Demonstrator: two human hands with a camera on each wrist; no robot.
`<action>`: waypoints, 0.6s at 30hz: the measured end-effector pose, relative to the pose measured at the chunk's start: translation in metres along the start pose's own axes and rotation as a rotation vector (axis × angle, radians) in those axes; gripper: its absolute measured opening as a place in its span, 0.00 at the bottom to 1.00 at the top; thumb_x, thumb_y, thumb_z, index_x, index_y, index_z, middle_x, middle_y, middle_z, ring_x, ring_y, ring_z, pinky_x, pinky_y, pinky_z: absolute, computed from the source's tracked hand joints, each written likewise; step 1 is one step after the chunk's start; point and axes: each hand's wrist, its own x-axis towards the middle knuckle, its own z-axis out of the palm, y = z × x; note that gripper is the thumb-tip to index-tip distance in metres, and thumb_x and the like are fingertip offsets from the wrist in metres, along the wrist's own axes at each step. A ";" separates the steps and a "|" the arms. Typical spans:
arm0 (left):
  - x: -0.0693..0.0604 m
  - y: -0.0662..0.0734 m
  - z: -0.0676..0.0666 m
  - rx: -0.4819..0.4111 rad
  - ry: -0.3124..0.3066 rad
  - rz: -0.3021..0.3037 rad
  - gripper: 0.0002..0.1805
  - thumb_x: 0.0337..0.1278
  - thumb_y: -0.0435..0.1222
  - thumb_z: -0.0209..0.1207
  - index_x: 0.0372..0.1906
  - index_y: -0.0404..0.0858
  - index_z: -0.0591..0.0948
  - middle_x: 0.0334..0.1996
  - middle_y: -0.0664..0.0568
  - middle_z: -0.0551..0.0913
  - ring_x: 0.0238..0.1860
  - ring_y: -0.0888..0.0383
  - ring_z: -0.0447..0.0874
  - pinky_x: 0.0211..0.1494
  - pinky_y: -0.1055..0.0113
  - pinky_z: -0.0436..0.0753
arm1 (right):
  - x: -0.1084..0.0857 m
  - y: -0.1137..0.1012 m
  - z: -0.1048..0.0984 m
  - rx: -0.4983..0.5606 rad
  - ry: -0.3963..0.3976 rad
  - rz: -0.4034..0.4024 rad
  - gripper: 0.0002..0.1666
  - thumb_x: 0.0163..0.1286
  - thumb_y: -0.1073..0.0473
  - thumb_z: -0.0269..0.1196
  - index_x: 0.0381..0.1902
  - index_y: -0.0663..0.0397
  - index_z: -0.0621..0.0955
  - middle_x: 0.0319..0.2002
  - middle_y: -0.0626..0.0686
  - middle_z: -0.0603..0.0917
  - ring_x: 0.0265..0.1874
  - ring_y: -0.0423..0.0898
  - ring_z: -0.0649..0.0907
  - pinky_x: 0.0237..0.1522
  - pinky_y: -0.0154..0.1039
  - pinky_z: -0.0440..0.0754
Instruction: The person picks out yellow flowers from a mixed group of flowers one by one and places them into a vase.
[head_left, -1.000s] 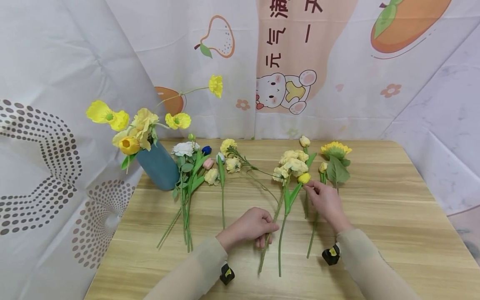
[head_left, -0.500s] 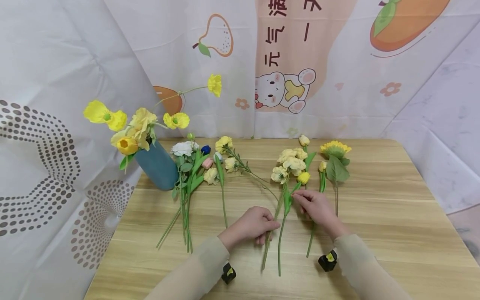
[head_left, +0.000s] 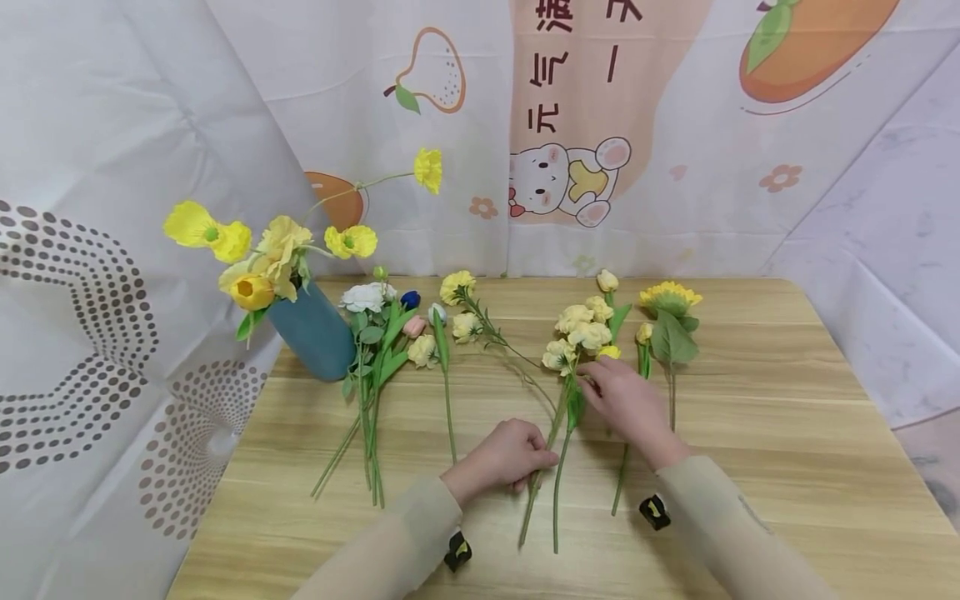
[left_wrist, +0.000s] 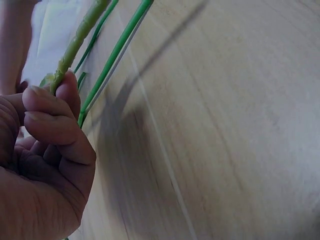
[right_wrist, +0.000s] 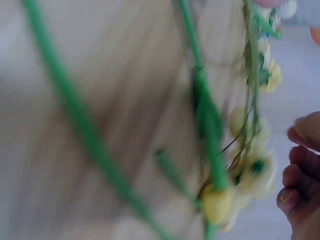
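Left hand (head_left: 504,454) has fingers (left_wrist: 57,129) clamped on the stem (left_wrist: 81,40) of the pale spray (head_left: 589,336); right hand (head_left: 624,402), fingers loosely curled, thumb apart, is beside the tulip (head_left: 609,352).

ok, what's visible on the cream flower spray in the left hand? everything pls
The cream flower spray has at least four ruffled, fabric-looking blossoms clustered atop a long green stem, bumpy and plastic-looking. It slants over the table, blossoms toward the far edge. The left hand pinches the stem above its lower end. The right hand is close below the blossoms; contact there is unclear.
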 end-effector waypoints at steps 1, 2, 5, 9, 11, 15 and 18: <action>0.000 0.000 0.001 0.008 0.004 0.003 0.15 0.67 0.39 0.65 0.24 0.40 0.80 0.07 0.54 0.73 0.05 0.63 0.68 0.13 0.73 0.66 | 0.005 -0.004 0.001 -0.020 0.001 -0.057 0.09 0.68 0.64 0.68 0.46 0.60 0.87 0.32 0.52 0.83 0.27 0.46 0.80 0.28 0.42 0.82; 0.000 0.000 0.002 0.010 0.006 0.006 0.15 0.67 0.38 0.65 0.23 0.39 0.80 0.06 0.54 0.73 0.05 0.64 0.68 0.13 0.73 0.66 | 0.010 -0.009 0.002 -0.036 -0.003 -0.102 0.09 0.68 0.64 0.69 0.44 0.60 0.87 0.32 0.52 0.83 0.27 0.46 0.80 0.27 0.41 0.82; 0.000 0.001 0.006 0.018 0.007 0.013 0.16 0.66 0.38 0.65 0.22 0.40 0.79 0.06 0.56 0.73 0.05 0.64 0.68 0.13 0.73 0.67 | 0.022 -0.021 0.007 -0.066 -0.038 -0.148 0.05 0.68 0.65 0.69 0.41 0.60 0.86 0.30 0.50 0.81 0.27 0.46 0.80 0.25 0.39 0.81; 0.000 0.001 0.009 0.010 0.007 0.006 0.17 0.66 0.38 0.65 0.20 0.42 0.77 0.06 0.55 0.74 0.05 0.64 0.69 0.13 0.73 0.67 | 0.036 -0.032 0.013 -0.131 -0.130 -0.111 0.04 0.69 0.66 0.68 0.33 0.58 0.83 0.27 0.50 0.78 0.25 0.46 0.79 0.21 0.39 0.77; 0.000 0.000 0.010 0.009 0.006 0.000 0.17 0.67 0.39 0.65 0.20 0.42 0.77 0.07 0.55 0.75 0.05 0.64 0.69 0.12 0.73 0.66 | 0.041 -0.036 0.016 -0.163 -0.182 -0.084 0.07 0.69 0.66 0.67 0.30 0.57 0.81 0.25 0.51 0.78 0.24 0.47 0.80 0.20 0.39 0.78; 0.001 -0.001 0.011 0.012 0.010 0.003 0.18 0.66 0.39 0.66 0.20 0.42 0.77 0.07 0.54 0.76 0.05 0.64 0.69 0.12 0.73 0.67 | 0.051 -0.039 0.023 -0.207 -0.274 -0.024 0.09 0.71 0.65 0.66 0.28 0.55 0.81 0.26 0.52 0.79 0.25 0.49 0.81 0.20 0.42 0.79; 0.001 -0.002 0.012 0.013 0.014 0.003 0.18 0.66 0.39 0.66 0.20 0.42 0.77 0.08 0.53 0.76 0.05 0.64 0.69 0.12 0.72 0.67 | 0.056 -0.040 0.029 -0.230 -0.321 0.005 0.10 0.72 0.67 0.63 0.28 0.55 0.81 0.27 0.53 0.81 0.25 0.50 0.81 0.20 0.43 0.80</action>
